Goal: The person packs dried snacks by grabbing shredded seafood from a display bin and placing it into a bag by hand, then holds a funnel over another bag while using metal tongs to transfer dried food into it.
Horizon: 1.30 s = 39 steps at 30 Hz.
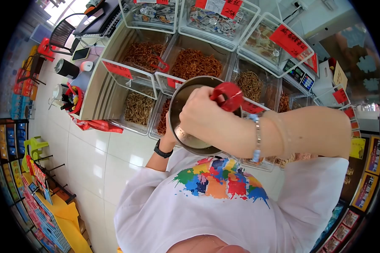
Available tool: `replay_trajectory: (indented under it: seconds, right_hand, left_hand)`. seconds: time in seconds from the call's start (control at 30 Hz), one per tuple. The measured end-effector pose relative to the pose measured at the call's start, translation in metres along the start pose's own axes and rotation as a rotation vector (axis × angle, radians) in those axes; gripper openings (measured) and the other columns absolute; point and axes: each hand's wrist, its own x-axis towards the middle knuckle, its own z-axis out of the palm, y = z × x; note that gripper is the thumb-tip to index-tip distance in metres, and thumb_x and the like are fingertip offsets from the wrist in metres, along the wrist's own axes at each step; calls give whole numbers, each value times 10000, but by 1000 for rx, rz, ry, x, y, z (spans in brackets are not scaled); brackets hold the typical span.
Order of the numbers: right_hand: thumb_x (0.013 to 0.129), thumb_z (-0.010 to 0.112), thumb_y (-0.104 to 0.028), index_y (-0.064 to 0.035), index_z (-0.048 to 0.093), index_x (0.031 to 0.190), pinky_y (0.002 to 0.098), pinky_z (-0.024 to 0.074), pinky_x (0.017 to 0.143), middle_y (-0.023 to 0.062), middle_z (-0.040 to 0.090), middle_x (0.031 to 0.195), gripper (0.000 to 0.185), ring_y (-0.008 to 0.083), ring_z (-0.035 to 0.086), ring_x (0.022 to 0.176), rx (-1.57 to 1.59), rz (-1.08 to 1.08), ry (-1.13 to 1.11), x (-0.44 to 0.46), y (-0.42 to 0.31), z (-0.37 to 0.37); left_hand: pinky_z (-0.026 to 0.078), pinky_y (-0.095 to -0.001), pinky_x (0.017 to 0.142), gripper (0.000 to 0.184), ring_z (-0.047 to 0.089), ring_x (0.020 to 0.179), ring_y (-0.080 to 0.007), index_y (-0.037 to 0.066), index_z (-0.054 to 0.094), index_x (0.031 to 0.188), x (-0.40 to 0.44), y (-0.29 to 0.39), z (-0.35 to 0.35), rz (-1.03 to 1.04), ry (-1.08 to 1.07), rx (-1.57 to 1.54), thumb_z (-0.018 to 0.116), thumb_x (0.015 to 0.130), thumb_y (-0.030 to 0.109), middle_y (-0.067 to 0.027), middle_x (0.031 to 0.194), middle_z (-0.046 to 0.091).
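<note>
A round metal bowl (182,96) is tilted in front of my chest, with a pale inside. My left hand (169,134), below a black watch, holds the bowl's left side, most of its fingers hidden by the wall. Over the bowl's mouth, my right hand (200,113) is closed around a red-handled tool (229,96). The red loop of this tool sticks out to the right of the fist, and its lower end is hidden. Bins of reddish dried strips (196,63) stand just beyond the bowl.
Clear bins of brown strips (138,109) and wrapped packets (215,22) line the counter, with red labels. A scale (299,76) stands at the right. At the left are a black cup (66,68), a red basket (74,100), a chair (65,36) and a green stool (36,145).
</note>
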Motion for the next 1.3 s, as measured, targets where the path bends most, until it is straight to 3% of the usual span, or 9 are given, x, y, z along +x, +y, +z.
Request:
replay_trajectory:
  seconds: [0.3,0.43,0.53,0.63,0.73,0.9,1.0,1.07,1.3]
  right_hand:
    - [717,681,-189,-124,690,732,353,428,622,10,584,731,68,181,587,754,-14,-80,-18,-19,33,-4]
    - [668,745,-223,-91,672,913,358,427,626,34,565,736,288,215,577,716,168,165,131,-71,72,-12]
    - [718,767,-239,-74,660,889,391,479,660,62,640,734,260,264,639,743,377,418,127,-98,96,-24]
    - [721,793,-263,-46,646,896,419,484,661,84,663,787,316,322,644,759,462,552,294,-109,117,15]
    - [758,777,-328,-21,656,986,442,498,695,150,674,817,401,372,654,790,440,600,121,-90,140,65]
    - [761,779,-411,-11,622,819,465,527,681,187,664,750,434,382,672,765,392,586,-29,4,139,189]
    - [738,793,-368,-29,656,855,415,537,684,142,686,810,384,317,685,788,357,551,0,63,118,253]
    - [751,724,-223,-90,706,870,389,531,589,100,708,864,179,254,704,805,232,543,-28,99,99,287]
    - [749,688,-99,-82,723,739,400,550,589,85,716,752,40,257,720,753,282,375,-56,112,101,272]
  left_hand:
    - [505,-371,970,754,633,1102,-212,-13,551,1295,-8,-20,-21,-67,-31,-36,898,654,178,-129,1233,647]
    - [503,-371,970,777,631,1106,-216,-13,546,1297,-14,-27,-38,-157,86,-27,906,640,195,-130,1233,643]
    - [498,-373,974,779,629,1110,-220,-11,545,1297,-29,-44,-52,-291,234,-46,905,640,199,-131,1234,642]
    - [493,-376,978,780,626,1113,-223,-10,544,1298,-40,-55,-62,-372,318,-61,904,640,204,-132,1234,641]
    - [489,-379,982,781,624,1116,-227,-8,543,1298,-45,-60,-65,-412,352,-70,904,640,209,-132,1234,640]
    - [481,-383,988,784,621,1122,-233,-5,542,1299,-48,-69,-63,-446,369,-87,903,640,216,-133,1234,639]
    - [477,-386,992,785,618,1125,-236,-4,541,1299,-46,-72,-62,-454,375,-84,902,640,221,-134,1235,638]
    - [473,-388,994,786,617,1127,-238,-3,540,1299,-47,-72,-61,-462,379,-81,902,640,224,-134,1235,637]
    - [463,-394,1003,789,612,1135,-246,1,538,1300,-56,-76,-64,-485,413,-91,901,640,234,-136,1235,635]
